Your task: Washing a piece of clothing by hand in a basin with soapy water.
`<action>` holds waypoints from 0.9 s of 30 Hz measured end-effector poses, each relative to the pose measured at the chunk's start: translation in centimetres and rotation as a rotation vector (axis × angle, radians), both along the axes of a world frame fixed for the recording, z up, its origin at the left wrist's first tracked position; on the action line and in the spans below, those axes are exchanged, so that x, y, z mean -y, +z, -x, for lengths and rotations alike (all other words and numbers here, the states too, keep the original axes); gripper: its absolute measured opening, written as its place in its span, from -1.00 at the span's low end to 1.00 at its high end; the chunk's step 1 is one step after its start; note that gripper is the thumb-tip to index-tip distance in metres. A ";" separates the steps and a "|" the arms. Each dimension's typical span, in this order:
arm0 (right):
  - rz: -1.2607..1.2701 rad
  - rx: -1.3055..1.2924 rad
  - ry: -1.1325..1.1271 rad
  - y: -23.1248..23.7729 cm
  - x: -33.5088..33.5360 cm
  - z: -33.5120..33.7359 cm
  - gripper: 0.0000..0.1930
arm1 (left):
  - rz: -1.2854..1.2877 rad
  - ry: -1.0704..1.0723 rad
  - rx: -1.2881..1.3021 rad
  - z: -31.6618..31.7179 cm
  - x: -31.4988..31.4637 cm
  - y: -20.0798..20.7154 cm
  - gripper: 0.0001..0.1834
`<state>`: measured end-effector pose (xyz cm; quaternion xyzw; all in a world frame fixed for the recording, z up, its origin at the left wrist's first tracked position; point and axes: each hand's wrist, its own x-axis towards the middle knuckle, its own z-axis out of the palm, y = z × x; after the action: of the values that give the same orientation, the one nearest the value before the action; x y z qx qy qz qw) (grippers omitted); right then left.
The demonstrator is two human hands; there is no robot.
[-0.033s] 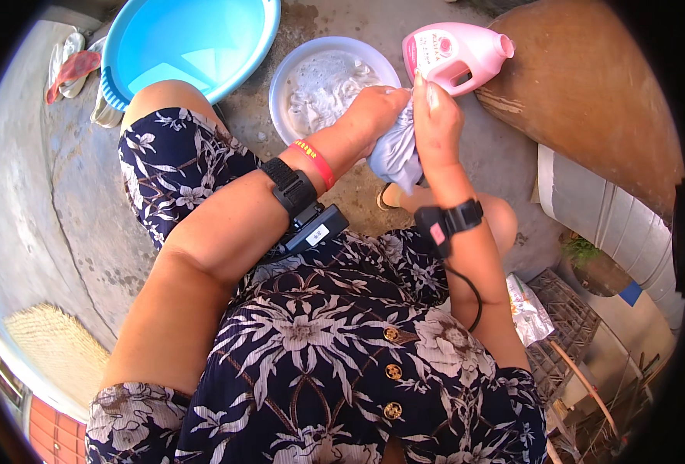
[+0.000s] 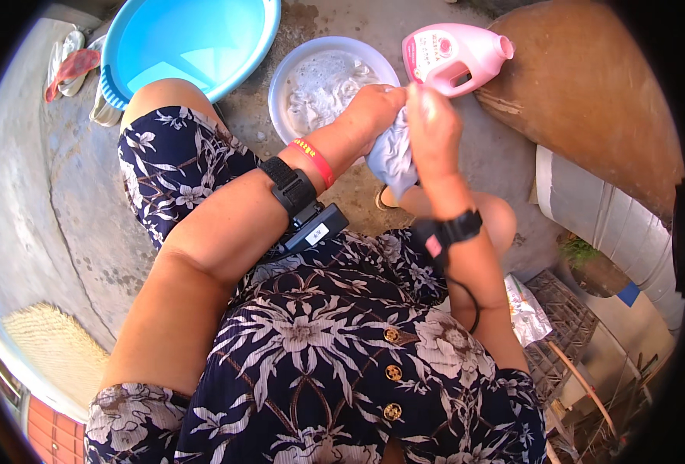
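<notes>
Between my hands is a bunched, light grey-blue cloth (image 2: 393,155), its lower part hanging loose above my right foot. My left hand (image 2: 373,112) is closed on the cloth from the left. On the other side, my right hand (image 2: 435,127) grips it too, with the fingers slightly smeared by motion and partly hidden. Just beyond my left hand stands a pale basin (image 2: 275,97) of foamy water, with whitish wet fabric (image 2: 323,100) lying in it. A pink detergent jug (image 2: 451,50) with an uncapped-looking spout is beyond my right hand.
A large blue tub (image 2: 110,85) of water stands at the far left, near my left knee. Pale shoes and a red mesh bag (image 2: 80,66) lie left of it. A big brown rounded vessel (image 2: 590,85) and a whitish ribbed container (image 2: 598,209) border the right side.
My right hand has shifted slightly left and its fingers have curled further over the cloth. The cloth's folds have changed shape. My left hand stays almost in place.
</notes>
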<state>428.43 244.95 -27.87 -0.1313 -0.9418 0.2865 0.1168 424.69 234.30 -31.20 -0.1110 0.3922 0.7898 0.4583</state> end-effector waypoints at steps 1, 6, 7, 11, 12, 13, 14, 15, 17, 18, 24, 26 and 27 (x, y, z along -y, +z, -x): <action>-0.066 -0.061 0.109 0.7 1.4 -0.7 -0.76 | -0.002 0.012 -0.013 0.4 0.3 -0.2 -0.68; -0.177 -0.148 0.234 0.7 2.9 -1.6 -0.74 | -0.081 0.055 0.024 -0.3 0.1 -1.7 -0.72; -0.041 -0.263 0.184 -0.6 0.3 -1.0 -0.74 | -0.082 0.015 0.111 -0.5 -0.3 -0.2 -0.70; -0.063 -0.061 0.117 1.4 1.4 -0.5 -0.76 | -0.090 0.038 0.036 -0.4 0.5 0.3 -0.68; -0.070 -0.132 0.205 2.4 3.2 -1.3 -0.76 | -0.091 0.048 0.035 0.4 0.9 -0.2 -0.68; -0.176 -0.161 0.348 3.1 4.7 -2.0 -0.77 | 0.010 -0.003 -0.199 1.0 1.0 -0.7 -0.67; -0.280 -0.193 0.487 3.4 5.6 -2.3 -0.77 | 0.115 -0.057 -0.436 1.4 1.2 -0.9 -0.66; -0.248 -0.254 0.477 3.2 5.8 -2.3 -0.78 | 0.032 -0.040 -0.181 0.6 1.1 -0.8 -0.67; -0.093 -0.174 0.306 1.1 2.5 -1.6 -0.79 | -0.031 -0.011 -0.054 -0.4 0.6 0.0 -0.68; 0.068 -0.097 0.137 0.4 0.7 -1.1 -0.80 | -0.087 0.021 0.072 -0.8 0.4 0.4 -0.69; -0.228 -0.229 0.503 2.8 5.3 -2.5 -0.87 | -0.058 0.087 0.027 0.3 0.9 -0.4 -0.67; -0.193 -0.207 0.433 1.4 3.8 -2.7 -0.86 | -0.022 0.074 -0.063 -0.4 0.6 -1.2 -0.67; -0.101 -0.193 0.301 0.1 2.2 -2.3 -0.85 | -0.083 0.124 0.025 -0.9 -0.2 -1.3 -0.74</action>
<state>430.78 242.70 -27.76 0.0451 -0.9484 0.2646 0.1691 425.58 234.47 -32.49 -0.1261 0.3457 0.8307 0.4178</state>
